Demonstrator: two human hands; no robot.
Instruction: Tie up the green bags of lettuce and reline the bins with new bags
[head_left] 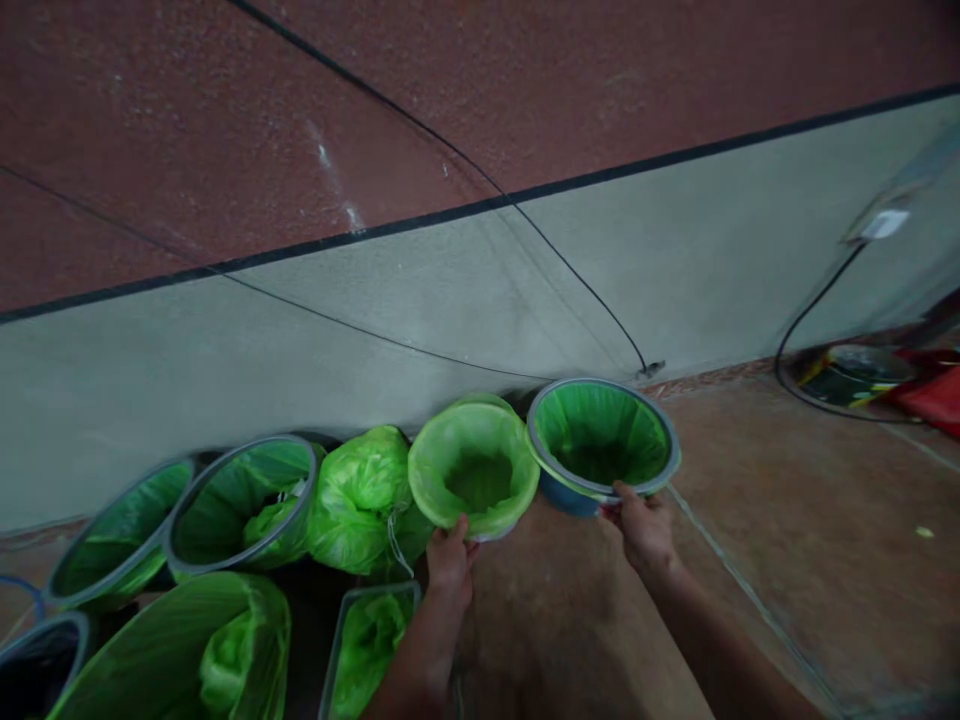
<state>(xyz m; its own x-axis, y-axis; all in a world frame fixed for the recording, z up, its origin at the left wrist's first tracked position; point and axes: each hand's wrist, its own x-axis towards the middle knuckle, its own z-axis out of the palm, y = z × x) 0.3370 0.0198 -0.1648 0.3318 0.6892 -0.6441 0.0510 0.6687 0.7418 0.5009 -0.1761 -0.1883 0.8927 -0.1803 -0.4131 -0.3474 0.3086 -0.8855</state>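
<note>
Along the bottom of the wall (420, 300), two round bins sit side by side, and a person's two hands reach out to them. The left hand (450, 562) grips the near edge of the pale green bin (433, 462), with the thumb up on the rim. The right hand (642, 530) grips the near edge of the blue bin (568, 497), which has a gray rim and a green bag spread inside. The blue bin is just to the right of the pale green bin, and their rims look close to touching. Both bins are tipped a little, so you can see into them, but it is dark at the bottom. Just to the left of the pale green bin is a puffy green bag (352, 485) with white string on its right side. More bins with gray rims and green bags stand farther left. A big green bin liner (142, 630) is at the near left, and a box (332, 655) with green plastic in it is near the left arm. Far to the right, a dark can (844, 375) sits on the brown floor (750, 470) beside something red (936, 400).
</note>
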